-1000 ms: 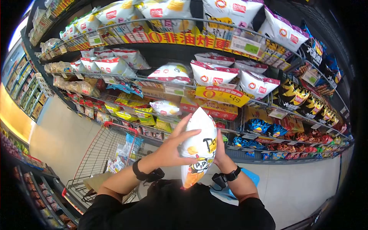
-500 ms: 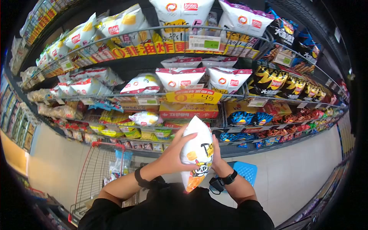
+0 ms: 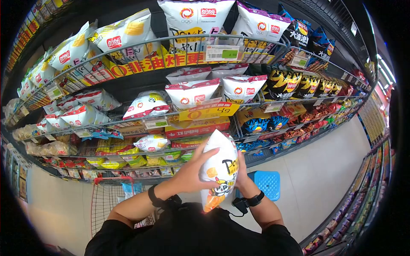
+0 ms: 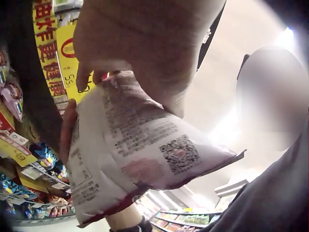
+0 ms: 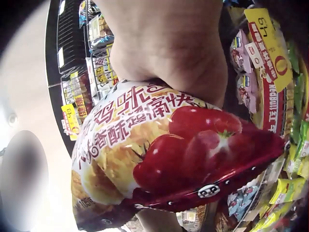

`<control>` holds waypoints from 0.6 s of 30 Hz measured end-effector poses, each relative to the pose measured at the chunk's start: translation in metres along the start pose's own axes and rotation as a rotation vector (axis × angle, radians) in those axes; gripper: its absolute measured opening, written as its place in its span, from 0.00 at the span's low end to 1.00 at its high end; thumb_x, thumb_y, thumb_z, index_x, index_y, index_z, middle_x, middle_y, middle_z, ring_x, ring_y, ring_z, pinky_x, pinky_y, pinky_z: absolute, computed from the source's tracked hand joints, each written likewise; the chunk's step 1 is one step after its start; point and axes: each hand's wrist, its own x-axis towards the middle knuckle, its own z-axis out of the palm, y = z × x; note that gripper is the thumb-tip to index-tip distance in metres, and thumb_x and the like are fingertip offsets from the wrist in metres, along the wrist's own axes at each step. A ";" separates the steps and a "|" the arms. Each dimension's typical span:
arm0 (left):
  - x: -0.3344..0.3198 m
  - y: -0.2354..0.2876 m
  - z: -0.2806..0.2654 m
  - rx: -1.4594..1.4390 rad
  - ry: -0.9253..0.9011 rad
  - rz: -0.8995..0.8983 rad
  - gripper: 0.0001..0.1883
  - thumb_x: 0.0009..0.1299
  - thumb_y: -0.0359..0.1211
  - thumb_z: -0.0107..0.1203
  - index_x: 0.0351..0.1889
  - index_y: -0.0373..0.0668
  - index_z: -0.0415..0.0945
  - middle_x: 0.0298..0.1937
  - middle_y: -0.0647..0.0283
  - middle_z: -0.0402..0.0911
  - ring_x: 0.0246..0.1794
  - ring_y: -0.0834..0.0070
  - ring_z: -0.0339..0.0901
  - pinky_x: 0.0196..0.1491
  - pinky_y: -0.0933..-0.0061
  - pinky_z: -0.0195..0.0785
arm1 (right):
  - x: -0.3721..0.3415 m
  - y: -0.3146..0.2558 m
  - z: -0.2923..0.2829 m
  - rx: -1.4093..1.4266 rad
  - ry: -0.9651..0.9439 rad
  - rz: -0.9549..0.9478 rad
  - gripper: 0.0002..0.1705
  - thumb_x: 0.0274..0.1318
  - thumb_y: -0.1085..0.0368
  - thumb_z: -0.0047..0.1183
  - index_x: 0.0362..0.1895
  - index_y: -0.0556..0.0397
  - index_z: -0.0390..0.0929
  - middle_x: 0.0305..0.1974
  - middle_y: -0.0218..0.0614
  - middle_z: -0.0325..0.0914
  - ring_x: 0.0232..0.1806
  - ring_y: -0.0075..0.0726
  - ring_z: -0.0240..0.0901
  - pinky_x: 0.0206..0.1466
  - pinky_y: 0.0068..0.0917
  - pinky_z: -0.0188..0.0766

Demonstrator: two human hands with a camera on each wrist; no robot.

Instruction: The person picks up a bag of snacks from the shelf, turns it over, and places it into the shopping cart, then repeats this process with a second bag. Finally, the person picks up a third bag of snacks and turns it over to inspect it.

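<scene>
A plump white bag of chips (image 3: 218, 170) is held upright in front of my chest between both hands. In the head view my left hand (image 3: 194, 173) grips its left side, fingers and thumb spread over the white face with a cartoon panda. My right hand (image 3: 241, 170) holds the opposite side, its fingers partly hidden behind the bag. Printed small text and a square code show on the bag (image 4: 145, 140) in the left wrist view. From the right wrist, red tomatoes and large lettering cover the other face of the bag (image 5: 193, 150).
Shelves of snack bags (image 3: 196, 91) with wire rails and a yellow price sign (image 3: 209, 112) stand ahead. A red-framed shopping cart (image 3: 112, 192) is at my left, and a blue stool (image 3: 267, 185) sits on the floor at my right. Another shelf (image 3: 354, 209) runs along the far right.
My view has turned to the right, so the shelves sit further left and more of the blue stool shows. Both hands keep hold of the bag of chips, almost unmoved before my chest.
</scene>
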 end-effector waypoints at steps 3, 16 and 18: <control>-0.007 -0.024 -0.007 -0.119 -0.006 -0.080 0.54 0.53 0.40 0.71 0.73 0.44 0.46 0.75 0.45 0.41 0.75 0.54 0.46 0.70 0.59 0.47 | 0.010 0.003 -0.007 -0.100 0.115 -0.122 0.41 0.64 0.37 0.40 0.68 0.55 0.55 0.62 0.44 0.67 0.61 0.44 0.68 0.64 0.40 0.66; -0.029 -0.065 0.000 -0.547 0.398 -0.298 0.44 0.58 0.34 0.67 0.68 0.36 0.50 0.58 0.57 0.70 0.58 0.72 0.69 0.59 0.70 0.65 | 0.022 0.010 0.014 -0.626 -0.025 -0.193 0.44 0.45 0.67 0.66 0.64 0.60 0.55 0.56 0.42 0.69 0.57 0.34 0.68 0.60 0.32 0.66; -0.032 -0.068 -0.001 -0.574 0.376 -0.363 0.44 0.59 0.33 0.67 0.69 0.36 0.50 0.59 0.57 0.70 0.58 0.71 0.69 0.59 0.69 0.65 | 0.026 0.012 0.010 -0.612 -0.033 -0.200 0.42 0.45 0.67 0.66 0.63 0.60 0.56 0.55 0.42 0.70 0.55 0.34 0.69 0.58 0.32 0.67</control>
